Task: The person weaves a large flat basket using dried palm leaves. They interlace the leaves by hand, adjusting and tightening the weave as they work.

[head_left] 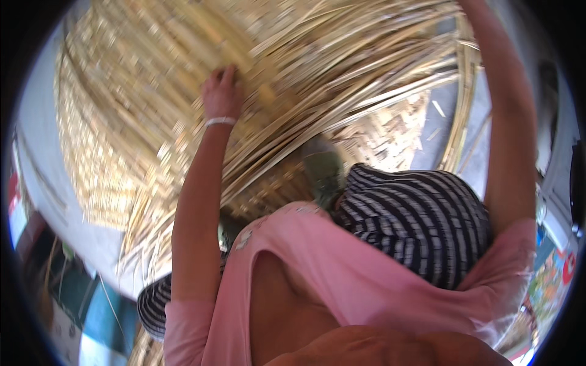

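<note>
A large mat of pale yellow bamboo strips (165,91) spreads over the floor ahead of me, woven at its left side. My left hand (223,97), with a white bracelet (221,121) at the wrist, rests on the middle of it. Its fingers bend down onto the strips, close together; blur hides what lies between them. Many loose strip ends (366,67) fan out to the right of this hand. My right forearm (510,104) reaches up along the right side, and its hand is cut off by the upper edge.
My knees in black-and-white striped cloth (421,219) are bent at the mat's near edge. A greenish shoe (323,168) stands against the strips. Another woven piece (384,137) lies beyond it on the grey floor (448,107). Blue and green items (97,323) sit at lower left.
</note>
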Demonstrator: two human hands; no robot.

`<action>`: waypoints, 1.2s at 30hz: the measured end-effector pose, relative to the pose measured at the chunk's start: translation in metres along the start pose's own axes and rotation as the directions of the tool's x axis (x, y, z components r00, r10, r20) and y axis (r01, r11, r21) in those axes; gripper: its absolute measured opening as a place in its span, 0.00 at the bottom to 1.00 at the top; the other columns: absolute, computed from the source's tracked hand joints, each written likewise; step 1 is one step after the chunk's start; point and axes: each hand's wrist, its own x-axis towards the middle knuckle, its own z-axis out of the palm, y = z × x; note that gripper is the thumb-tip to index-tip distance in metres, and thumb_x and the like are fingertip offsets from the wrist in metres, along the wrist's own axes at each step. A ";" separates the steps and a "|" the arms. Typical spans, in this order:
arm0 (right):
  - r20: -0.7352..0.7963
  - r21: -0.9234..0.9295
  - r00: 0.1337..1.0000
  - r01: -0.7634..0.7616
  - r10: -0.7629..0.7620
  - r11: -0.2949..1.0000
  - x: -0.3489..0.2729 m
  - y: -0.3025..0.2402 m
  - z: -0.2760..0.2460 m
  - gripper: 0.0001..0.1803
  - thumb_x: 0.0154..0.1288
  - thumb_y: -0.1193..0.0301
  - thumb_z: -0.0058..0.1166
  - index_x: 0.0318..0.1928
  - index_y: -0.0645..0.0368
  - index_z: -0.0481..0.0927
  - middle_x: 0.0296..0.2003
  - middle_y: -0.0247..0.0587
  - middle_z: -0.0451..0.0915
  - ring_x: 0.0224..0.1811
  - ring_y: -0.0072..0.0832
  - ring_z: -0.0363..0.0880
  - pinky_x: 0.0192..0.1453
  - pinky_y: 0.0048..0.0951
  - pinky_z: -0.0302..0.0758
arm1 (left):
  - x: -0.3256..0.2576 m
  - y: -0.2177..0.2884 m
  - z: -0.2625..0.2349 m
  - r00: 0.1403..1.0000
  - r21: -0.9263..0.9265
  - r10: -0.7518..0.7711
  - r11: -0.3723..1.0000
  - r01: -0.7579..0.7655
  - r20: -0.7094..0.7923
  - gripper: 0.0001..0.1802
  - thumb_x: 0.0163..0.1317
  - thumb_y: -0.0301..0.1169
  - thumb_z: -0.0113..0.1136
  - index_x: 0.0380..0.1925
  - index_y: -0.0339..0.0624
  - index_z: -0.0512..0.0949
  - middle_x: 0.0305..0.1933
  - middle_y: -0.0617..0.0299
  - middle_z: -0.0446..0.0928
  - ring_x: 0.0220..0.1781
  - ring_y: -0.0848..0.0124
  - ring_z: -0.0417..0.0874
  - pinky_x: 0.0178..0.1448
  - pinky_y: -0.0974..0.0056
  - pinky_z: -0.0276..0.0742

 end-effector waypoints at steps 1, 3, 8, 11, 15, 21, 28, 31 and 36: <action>-0.093 -0.075 0.996 -0.023 0.016 0.997 -0.002 0.004 0.026 0.14 0.70 0.63 0.56 0.53 0.46 0.84 0.52 0.37 0.83 0.64 0.38 0.76 0.73 0.50 0.64 | -0.002 0.005 0.005 1.000 0.049 0.014 0.999 -0.013 -0.007 0.29 0.66 0.42 0.62 0.68 0.54 0.75 0.65 0.49 0.74 0.67 0.48 0.74 0.73 0.45 0.67; -0.026 -0.060 0.996 -0.093 0.091 0.994 -0.013 0.000 0.054 0.17 0.73 0.64 0.50 0.59 0.46 0.82 0.64 0.41 0.76 0.74 0.41 0.66 0.80 0.60 0.54 | -0.001 0.018 0.006 1.000 0.126 -0.006 0.992 0.002 0.031 0.32 0.67 0.44 0.61 0.71 0.56 0.70 0.69 0.51 0.70 0.70 0.49 0.71 0.74 0.44 0.65; 0.061 0.166 0.957 -0.292 0.285 0.942 -0.084 -0.024 0.097 0.22 0.75 0.65 0.47 0.66 0.50 0.77 0.74 0.42 0.66 0.81 0.44 0.55 0.81 0.59 0.51 | 0.003 0.023 -0.002 0.988 0.204 -0.068 0.978 0.039 0.137 0.34 0.68 0.47 0.60 0.73 0.56 0.67 0.74 0.54 0.65 0.74 0.50 0.66 0.75 0.43 0.64; 0.089 0.208 0.918 -0.397 0.387 0.894 -0.177 -0.056 0.117 0.18 0.73 0.63 0.54 0.60 0.50 0.81 0.59 0.41 0.81 0.63 0.37 0.78 0.65 0.47 0.75 | 0.007 0.029 0.001 0.974 0.235 -0.077 0.972 0.025 0.213 0.36 0.68 0.49 0.60 0.74 0.53 0.66 0.74 0.53 0.64 0.74 0.49 0.66 0.75 0.44 0.64; 0.358 0.426 0.830 -0.553 0.428 0.716 -0.310 -0.116 0.086 0.19 0.68 0.59 0.59 0.58 0.43 0.82 0.58 0.35 0.81 0.64 0.36 0.76 0.64 0.47 0.74 | 0.009 0.023 -0.009 0.966 0.225 -0.026 0.974 -0.034 0.256 0.40 0.68 0.50 0.61 0.76 0.49 0.64 0.75 0.49 0.63 0.74 0.47 0.66 0.75 0.44 0.65; 0.716 0.258 0.480 -0.857 0.507 0.447 -0.466 -0.137 0.072 0.23 0.69 0.55 0.59 0.61 0.48 0.79 0.60 0.41 0.80 0.63 0.43 0.77 0.66 0.47 0.76 | 0.014 -0.009 -0.005 0.956 0.216 0.090 0.964 -0.154 0.280 0.45 0.64 0.48 0.66 0.77 0.46 0.61 0.76 0.46 0.62 0.73 0.45 0.66 0.74 0.47 0.67; 0.828 0.037 0.217 -0.941 0.516 0.335 -0.505 -0.126 0.089 0.19 0.69 0.63 0.56 0.58 0.51 0.78 0.58 0.45 0.80 0.59 0.45 0.84 0.59 0.50 0.81 | 0.003 -0.015 -0.009 0.935 0.125 0.157 0.971 -0.205 0.318 0.46 0.64 0.44 0.67 0.78 0.44 0.59 0.78 0.46 0.60 0.77 0.46 0.64 0.77 0.46 0.65; 0.863 0.012 0.181 -0.941 0.472 0.339 -0.505 -0.122 0.096 0.17 0.68 0.63 0.50 0.56 0.48 0.79 0.60 0.45 0.80 0.60 0.50 0.83 0.59 0.52 0.79 | -0.002 -0.009 -0.014 0.932 0.123 0.125 0.977 -0.176 0.341 0.45 0.64 0.43 0.67 0.78 0.44 0.60 0.81 0.48 0.57 0.81 0.49 0.60 0.79 0.47 0.63; 0.908 0.095 0.242 -0.914 0.342 0.395 -0.498 -0.105 0.090 0.15 0.70 0.66 0.49 0.53 0.51 0.81 0.54 0.44 0.85 0.59 0.46 0.84 0.59 0.51 0.80 | -0.005 -0.010 -0.019 0.929 0.149 0.104 0.975 -0.166 0.354 0.44 0.64 0.42 0.67 0.78 0.44 0.60 0.83 0.50 0.55 0.82 0.50 0.58 0.80 0.48 0.61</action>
